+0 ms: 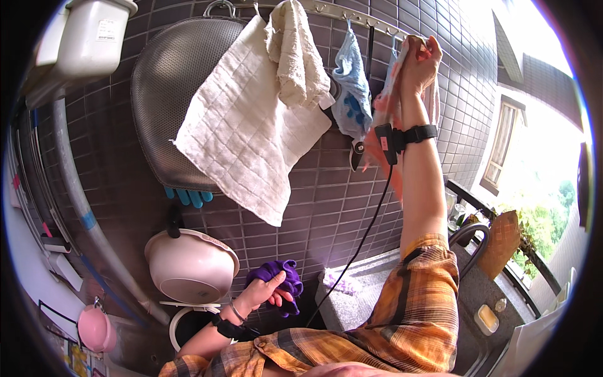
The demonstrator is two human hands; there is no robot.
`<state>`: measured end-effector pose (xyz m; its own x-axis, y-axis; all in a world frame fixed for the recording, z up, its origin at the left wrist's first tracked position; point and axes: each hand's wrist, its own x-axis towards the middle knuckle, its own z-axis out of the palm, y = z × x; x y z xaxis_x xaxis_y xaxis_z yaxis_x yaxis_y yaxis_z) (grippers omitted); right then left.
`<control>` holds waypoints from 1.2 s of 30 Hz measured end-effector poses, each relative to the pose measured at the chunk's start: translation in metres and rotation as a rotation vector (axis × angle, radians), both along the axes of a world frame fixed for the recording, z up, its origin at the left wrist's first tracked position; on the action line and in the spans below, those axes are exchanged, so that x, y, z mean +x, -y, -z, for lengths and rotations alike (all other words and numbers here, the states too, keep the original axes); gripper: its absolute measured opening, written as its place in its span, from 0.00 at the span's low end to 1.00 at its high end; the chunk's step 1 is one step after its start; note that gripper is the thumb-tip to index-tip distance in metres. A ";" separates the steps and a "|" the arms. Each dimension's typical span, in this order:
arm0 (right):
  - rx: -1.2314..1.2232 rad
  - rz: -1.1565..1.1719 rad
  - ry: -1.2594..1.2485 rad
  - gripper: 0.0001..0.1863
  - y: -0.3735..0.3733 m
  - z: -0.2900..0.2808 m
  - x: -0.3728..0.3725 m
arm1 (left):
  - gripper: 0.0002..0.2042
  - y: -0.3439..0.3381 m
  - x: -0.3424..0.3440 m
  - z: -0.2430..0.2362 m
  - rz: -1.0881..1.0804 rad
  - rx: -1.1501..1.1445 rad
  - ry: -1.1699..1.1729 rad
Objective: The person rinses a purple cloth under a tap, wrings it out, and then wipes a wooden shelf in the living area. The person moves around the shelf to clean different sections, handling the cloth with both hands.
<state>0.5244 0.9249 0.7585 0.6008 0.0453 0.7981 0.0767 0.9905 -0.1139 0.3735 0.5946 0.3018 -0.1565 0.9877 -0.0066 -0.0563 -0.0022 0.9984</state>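
Observation:
Low in front of me, my left hand (269,293) is closed round a bunched purple cloth (290,283), which bulges out past my fingers. My right arm stretches up to a rail of hooks (326,11) on the tiled wall. There my right hand (421,66) has its fingers bent in on a pink-and-white cloth (388,100) hanging from the rail; my forearm hides part of this cloth. Just left of it hang a light blue cloth (352,85) and a black-handled tool, perhaps scissors (357,151).
A beige quilted cloth (251,125) and a perforated metal tray (169,94) hang further left. Below are a cream basin (191,267) and a pink pot (97,328). A grey stone ledge (358,298), a curved faucet (474,235) and a soap dish (487,319) lie to the right.

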 end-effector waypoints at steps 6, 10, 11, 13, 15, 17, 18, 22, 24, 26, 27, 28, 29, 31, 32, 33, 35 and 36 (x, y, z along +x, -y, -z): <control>0.131 -0.008 0.039 0.28 -0.013 0.004 0.013 | 0.23 -0.010 0.007 -0.004 0.058 -0.033 -0.036; 0.100 -0.025 0.107 0.25 -0.008 0.004 0.011 | 0.23 -0.016 0.010 -0.003 0.074 -0.047 -0.041; 0.113 -0.044 0.117 0.25 -0.003 0.002 0.008 | 0.23 -0.017 0.010 -0.002 0.085 -0.045 -0.047; 0.160 -0.010 0.162 0.23 0.012 -0.004 -0.003 | 0.23 -0.019 0.010 -0.003 0.097 -0.034 -0.064; 0.237 0.022 0.223 0.21 0.031 -0.009 -0.018 | 0.23 -0.019 0.010 -0.006 0.091 -0.056 -0.068; 0.369 -0.191 0.330 0.15 0.053 -0.015 -0.047 | 0.23 -0.017 0.011 -0.009 0.077 -0.065 -0.065; 0.173 -0.181 0.435 0.19 0.061 -0.018 -0.053 | 0.23 -0.015 0.012 -0.012 0.071 -0.067 -0.060; 0.653 -0.057 0.323 0.15 0.076 -0.051 -0.097 | 0.25 -0.002 0.012 -0.020 0.081 -0.050 -0.062; 0.468 -0.030 0.348 0.20 0.072 -0.058 -0.117 | 0.26 0.004 0.011 -0.024 0.075 -0.068 -0.087; 0.348 0.026 0.540 0.22 0.063 -0.059 -0.129 | 0.20 0.009 0.008 -0.025 0.049 -0.019 -0.065; 0.388 0.080 0.506 0.21 0.058 -0.058 -0.133 | 0.18 0.010 0.007 -0.025 0.045 -0.019 -0.061; 0.367 0.128 0.499 0.21 0.054 -0.056 -0.136 | 0.26 0.013 0.005 -0.025 0.028 -0.048 -0.088; 0.264 0.186 0.528 0.21 0.050 -0.055 -0.138 | 0.26 0.014 0.004 -0.025 0.022 -0.055 -0.082; 0.044 0.042 0.606 0.13 0.046 -0.051 -0.138 | 0.25 0.016 0.003 -0.022 0.015 -0.080 -0.060; -0.005 0.089 0.635 0.14 0.045 -0.050 -0.137 | 0.25 0.016 0.003 -0.021 -0.006 -0.134 -0.042; -0.075 0.141 0.658 0.17 0.045 -0.049 -0.135 | 0.24 0.016 0.004 -0.019 0.007 -0.084 -0.047; -0.122 0.102 0.681 0.19 0.049 -0.048 -0.132 | 0.24 0.016 0.005 -0.017 0.023 -0.031 -0.030; -0.139 0.085 0.691 0.21 0.052 -0.045 -0.131 | 0.24 0.016 0.005 -0.016 0.024 -0.045 -0.044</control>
